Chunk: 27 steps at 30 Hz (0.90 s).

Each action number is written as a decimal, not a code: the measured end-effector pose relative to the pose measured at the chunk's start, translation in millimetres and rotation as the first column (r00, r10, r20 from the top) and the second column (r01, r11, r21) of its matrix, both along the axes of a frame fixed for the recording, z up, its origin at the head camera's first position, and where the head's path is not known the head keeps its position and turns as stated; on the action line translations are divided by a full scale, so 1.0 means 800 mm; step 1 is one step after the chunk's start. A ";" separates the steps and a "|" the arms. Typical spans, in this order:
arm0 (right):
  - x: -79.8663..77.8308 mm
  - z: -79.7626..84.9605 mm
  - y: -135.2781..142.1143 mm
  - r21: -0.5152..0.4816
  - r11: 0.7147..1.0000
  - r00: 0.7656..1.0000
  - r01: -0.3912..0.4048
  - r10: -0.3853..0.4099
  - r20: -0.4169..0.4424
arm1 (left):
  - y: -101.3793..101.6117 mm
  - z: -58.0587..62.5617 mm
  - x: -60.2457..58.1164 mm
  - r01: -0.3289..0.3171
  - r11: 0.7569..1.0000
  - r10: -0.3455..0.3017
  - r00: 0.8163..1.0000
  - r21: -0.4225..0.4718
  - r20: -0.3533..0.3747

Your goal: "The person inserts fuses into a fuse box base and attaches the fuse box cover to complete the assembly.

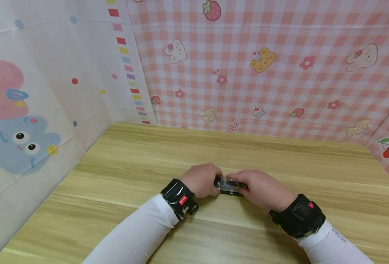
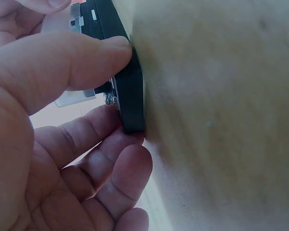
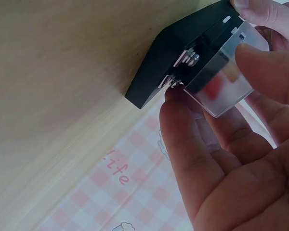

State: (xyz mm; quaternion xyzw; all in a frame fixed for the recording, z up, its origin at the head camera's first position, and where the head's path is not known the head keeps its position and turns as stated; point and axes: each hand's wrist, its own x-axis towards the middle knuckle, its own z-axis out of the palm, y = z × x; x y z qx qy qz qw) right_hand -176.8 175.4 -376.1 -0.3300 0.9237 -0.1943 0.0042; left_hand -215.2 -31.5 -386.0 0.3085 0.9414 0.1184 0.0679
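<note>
A small black box-like device (image 1: 230,190) with a clear plastic cover (image 3: 219,103) lies on the wooden table between my hands. Metal screw terminals (image 3: 190,57) with springs show at its end; its exact kind is unclear. My left hand (image 1: 202,179) pinches the black base (image 2: 131,106) at its left end, thumb on the near side and fingers opposite. At the right, my right hand (image 1: 262,187) holds the clear cover between thumb (image 3: 260,65) and fingers. Something red and blurred shows through the cover.
The wood-grain table (image 1: 141,157) spreads around both hands. A pink checked cloth (image 1: 280,88) with cartoon prints hangs behind it, and a white printed cloth (image 1: 52,47) at the left. Each wrist wears a black strap (image 1: 298,216).
</note>
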 end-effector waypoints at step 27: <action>0.000 -0.001 0.000 0.004 1.000 1.000 0.003 -0.003 0.013 | 0.000 0.001 0.000 0.001 1.000 -0.001 1.000 -0.005 0.002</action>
